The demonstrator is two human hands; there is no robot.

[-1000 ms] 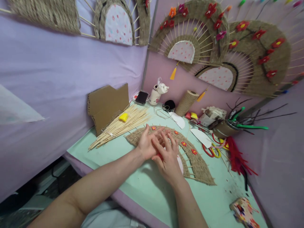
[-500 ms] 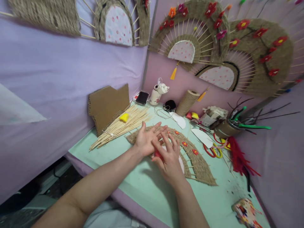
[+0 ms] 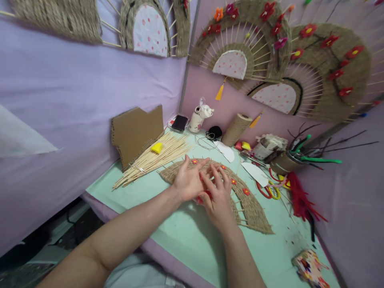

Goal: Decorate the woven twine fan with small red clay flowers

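My left hand (image 3: 189, 180) lies palm up with its fingers stretched out over a half-round woven jute fan (image 3: 255, 210) on the mint-green table (image 3: 180, 236). My right hand (image 3: 219, 198) lies across it, palm down and fingers spread. A small red piece (image 3: 204, 197) is pressed between the two palms, and only its edge shows. The fan has small red flowers along its outer band and thin sticks as ribs.
A bundle of thin wooden sticks (image 3: 153, 160) and a cardboard piece (image 3: 135, 130) lie left of the fan. Behind it stand a twine spool (image 3: 237, 129), a phone (image 3: 180, 122) and a tool cup (image 3: 285, 162). Scissors (image 3: 267, 191) and red pipe cleaners (image 3: 300, 198) lie to the right. Finished fans hang on the walls.
My right hand has slid forward and back across the left palm, and now sits a little further forward. The red piece stays between the palms. The fan has not moved.
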